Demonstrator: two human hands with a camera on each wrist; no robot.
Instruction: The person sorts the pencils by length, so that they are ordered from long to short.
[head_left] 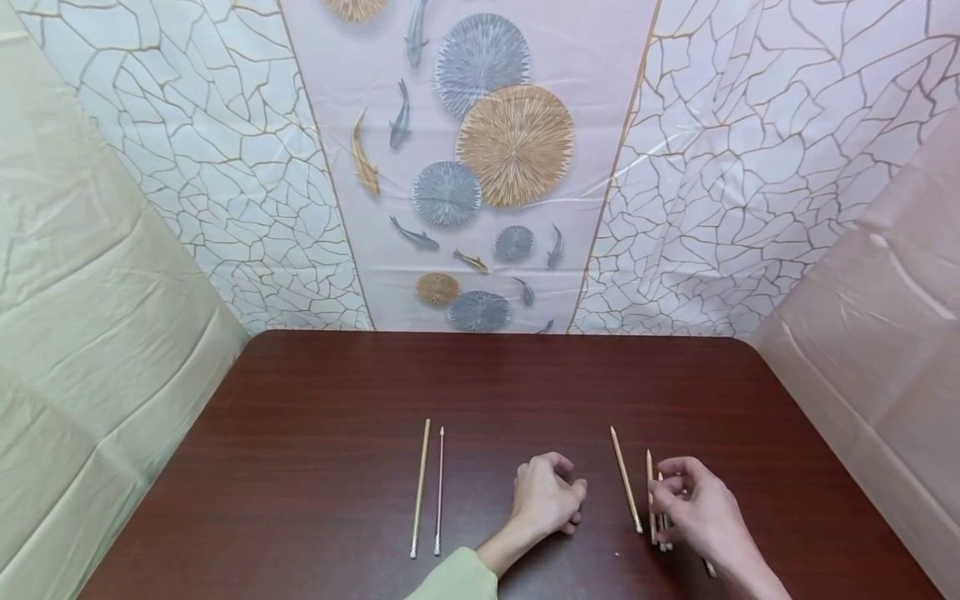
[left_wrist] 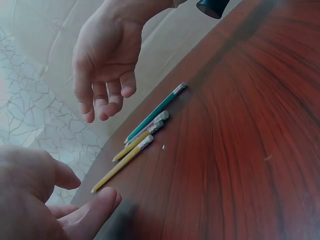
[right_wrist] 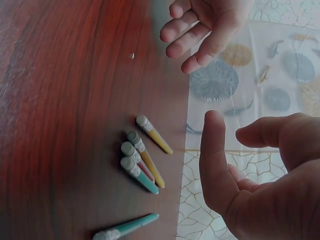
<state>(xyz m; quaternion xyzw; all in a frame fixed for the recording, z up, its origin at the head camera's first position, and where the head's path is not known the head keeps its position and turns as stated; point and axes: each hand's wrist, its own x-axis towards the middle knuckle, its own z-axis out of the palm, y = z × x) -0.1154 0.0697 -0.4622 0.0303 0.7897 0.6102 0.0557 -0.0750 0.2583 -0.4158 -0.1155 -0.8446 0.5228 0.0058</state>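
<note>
My left hand (head_left: 543,496) hovers over the middle of the table, fingers loosely bent and holding nothing. To its right, my right hand (head_left: 697,510) hangs above a group of pencils; the right wrist view shows its thumb and finger apart with nothing between them. That group has a yellow pencil (right_wrist: 156,136), a second yellow one (right_wrist: 151,164), a red one (right_wrist: 145,169) and a green one (right_wrist: 144,177), the last three side by side. Another green pencil (right_wrist: 132,226) lies apart. Left of my left hand are a yellowish pencil (head_left: 421,492) and a pink pencil (head_left: 439,492).
The dark reddish-brown wooden table (head_left: 322,400) ends at a patterned cloth backdrop (head_left: 480,250), with plain cloth (head_left: 862,333) hung at the sides. A tiny white crumb (head_left: 617,553) lies near the front. A black rounded object (left_wrist: 212,7) shows near the right forearm.
</note>
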